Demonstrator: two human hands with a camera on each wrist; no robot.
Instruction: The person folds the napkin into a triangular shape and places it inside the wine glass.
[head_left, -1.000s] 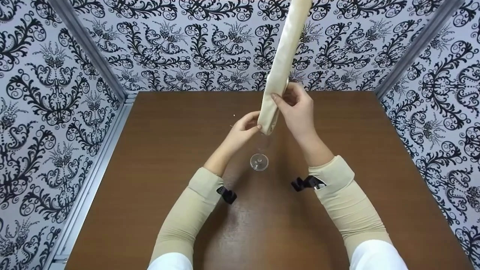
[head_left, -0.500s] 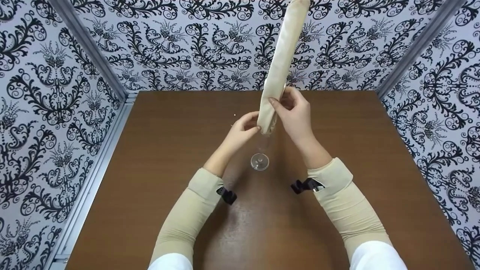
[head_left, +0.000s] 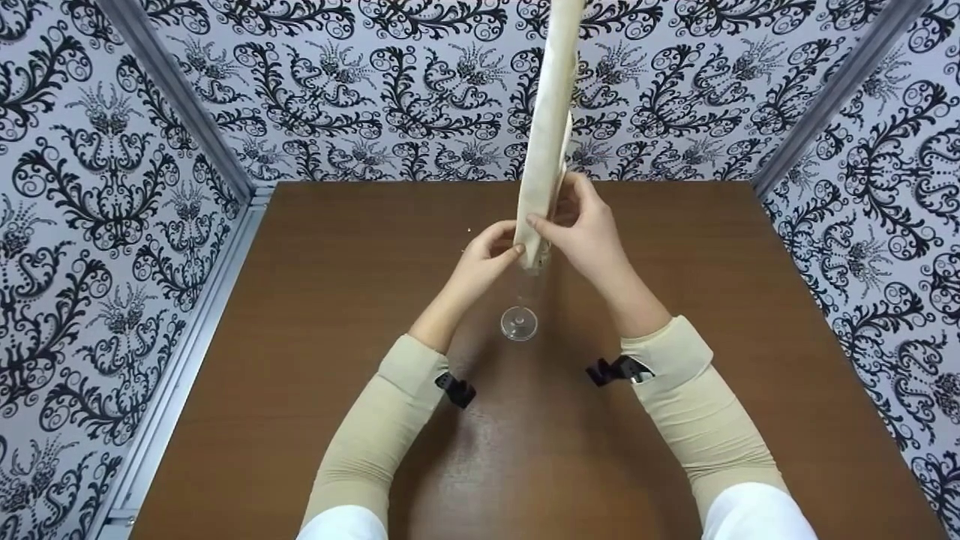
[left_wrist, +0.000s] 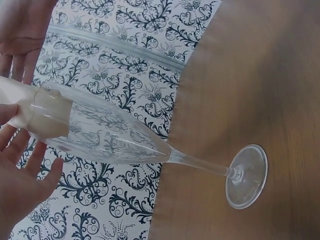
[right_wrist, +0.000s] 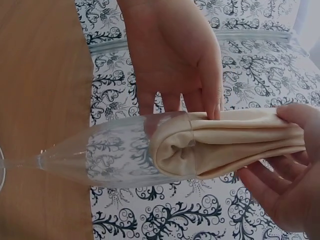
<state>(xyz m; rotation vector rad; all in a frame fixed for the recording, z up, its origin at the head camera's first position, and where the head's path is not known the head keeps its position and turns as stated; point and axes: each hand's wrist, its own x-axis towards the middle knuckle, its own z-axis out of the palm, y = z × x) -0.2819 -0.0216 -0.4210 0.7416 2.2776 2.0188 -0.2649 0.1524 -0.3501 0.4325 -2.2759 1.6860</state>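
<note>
A clear champagne flute (left_wrist: 115, 130) stands upright on the table, its round foot (head_left: 519, 323) seen from above. The end of a long, folded cream cloth (head_left: 546, 135) is inside its mouth, rolled and bunched in the right wrist view; the rest rises out of the top. My left hand (head_left: 486, 255) holds the flute at its rim, fingers behind the bowl and thumb against the cloth. Just above the rim, my right hand (head_left: 589, 229) pinches the cloth, thumb in front and fingers behind it.
The brown wooden table (head_left: 337, 300) ends at a back wall (head_left: 337, 90) with a black scroll pattern. Metal rails (head_left: 180, 105) run along the corners. Black camera mounts (head_left: 456, 390) sit at both cuffs.
The cloth has swung from leaning right to nearly upright. My right hand has moved slightly down towards the rim with it. My left hand and the flute have barely moved.
</note>
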